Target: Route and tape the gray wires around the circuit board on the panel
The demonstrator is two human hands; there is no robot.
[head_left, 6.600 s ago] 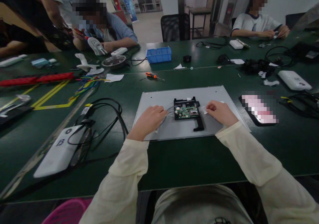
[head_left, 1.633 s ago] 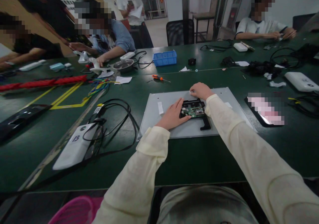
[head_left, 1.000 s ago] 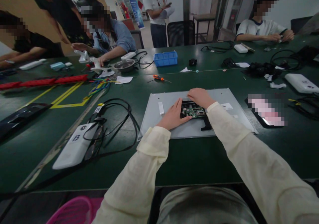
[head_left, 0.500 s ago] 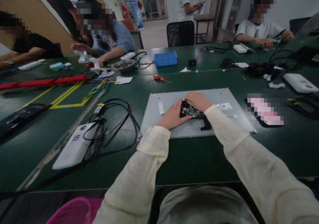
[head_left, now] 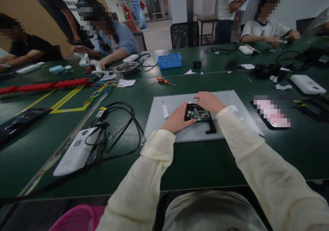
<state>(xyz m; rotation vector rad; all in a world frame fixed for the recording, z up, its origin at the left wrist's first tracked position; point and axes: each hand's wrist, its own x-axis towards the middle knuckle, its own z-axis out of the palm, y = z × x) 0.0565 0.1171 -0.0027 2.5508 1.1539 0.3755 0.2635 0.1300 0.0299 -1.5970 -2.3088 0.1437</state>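
A black frame with a green circuit board (head_left: 197,114) lies on a grey flat panel (head_left: 159,124). My left hand (head_left: 177,119) grips the left edge of the circuit board, thumb along its near side and fingers at its far left corner. Over the board's far right edge is my right hand (head_left: 209,101), its fingers bent together; what they hold, if anything, is too small to make out. A black arm of the frame (head_left: 211,127) sticks out toward me. Left of my left hand, a small white strip (head_left: 165,111) lies on the panel.
A white power bank (head_left: 74,152) with black cables lies left of the panel, a phone (head_left: 272,112) right of it. Beyond are an orange screwdriver (head_left: 162,81), a blue basket (head_left: 169,61) and a metal bowl (head_left: 126,68). Several people are around the table's far side.
My right hand has shifted right and a little up, uncovering more of the circuit board. My left hand stays at the board's left edge. A standing person in the background has moved right.
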